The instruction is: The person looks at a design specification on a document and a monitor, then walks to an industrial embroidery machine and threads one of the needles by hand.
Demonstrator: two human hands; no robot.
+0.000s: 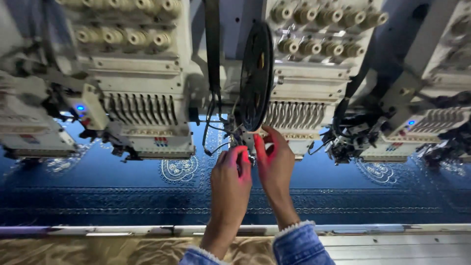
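Note:
My left hand [230, 184] and my right hand [274, 162] reach up together to a small metal device [241, 143] under a black reel [255, 76] that hangs between two embroidery heads. The fingertips of both hands pinch at that device, close to black cables [212, 125]. A red glow falls on the fingers. What the fingers grip is too small to tell. Both wrists come out of blue denim sleeves [299, 245].
Embroidery heads stand in a row: one at the left [140, 113], one at the right [309, 113], another far right [422, 127]. Dark blue fabric [122, 191] with pale stitched motifs lies stretched below. A metal frame rail [373, 228] and golden cloth [98, 250] run along the near edge.

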